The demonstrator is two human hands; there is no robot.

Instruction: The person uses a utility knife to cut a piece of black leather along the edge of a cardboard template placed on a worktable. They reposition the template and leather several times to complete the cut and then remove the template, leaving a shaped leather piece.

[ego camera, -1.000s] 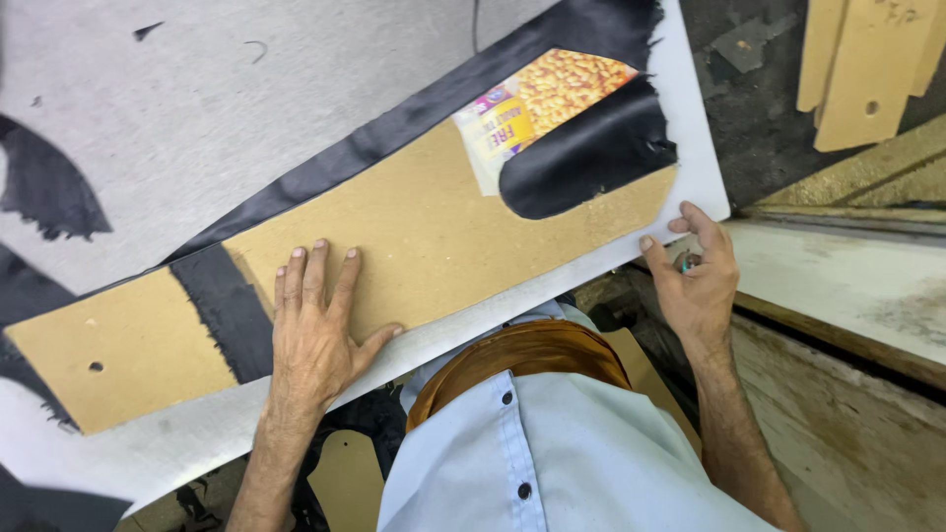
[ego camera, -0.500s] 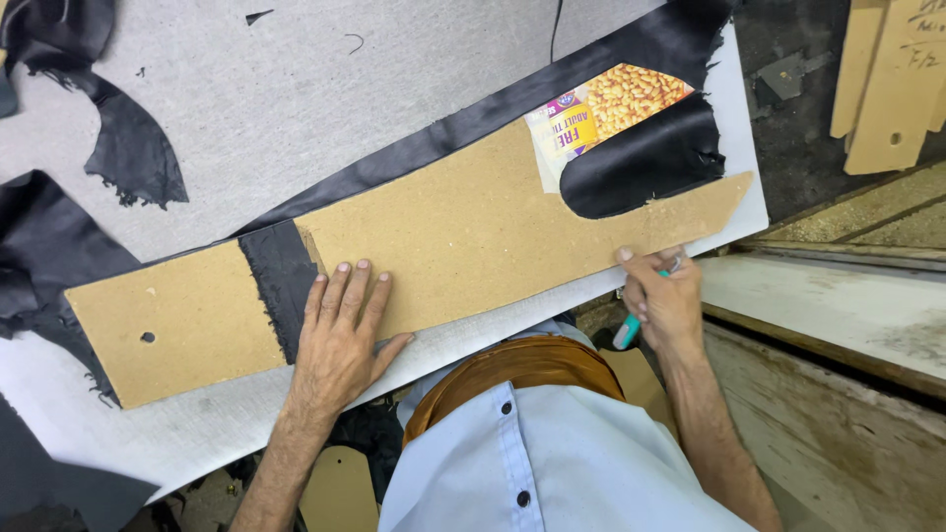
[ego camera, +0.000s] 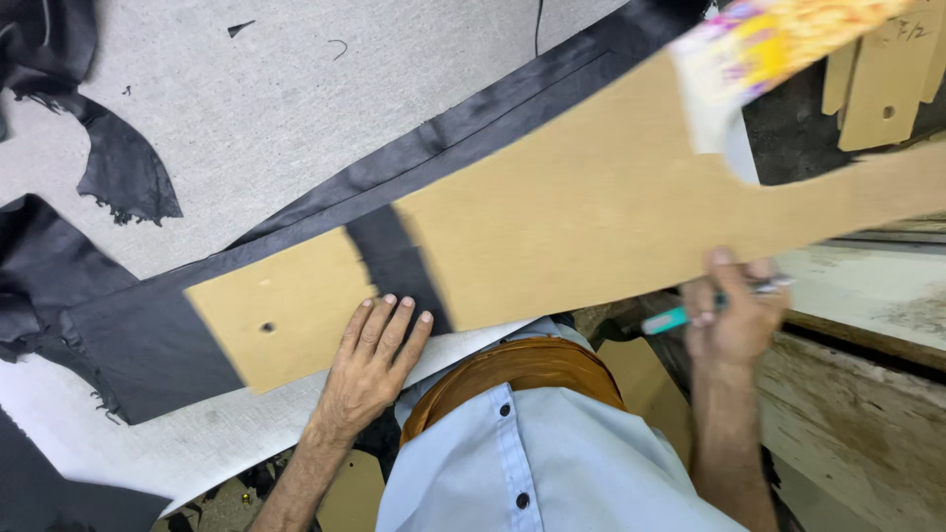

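Left hand (ego camera: 370, 369), fingers flat, pins the long brown template (ego camera: 552, 236) across black fabric (ego camera: 158, 335) on the surface; right hand (ego camera: 734, 315) grips a teal marker (ego camera: 680, 317) at the template's near edge, tracing apparently unfinished.

A cutting workshop for leather or fabric goods. A grey felt-covered worktop (ego camera: 296, 108) carries a long strip of black material (ego camera: 158, 335) under a brown board pattern (ego camera: 591, 227) with a punched hole. Ragged black offcuts (ego camera: 123, 167) lie at far left. More board patterns (ego camera: 887, 79) sit at far right, beside a worn, stained wooden bench (ego camera: 867, 394).
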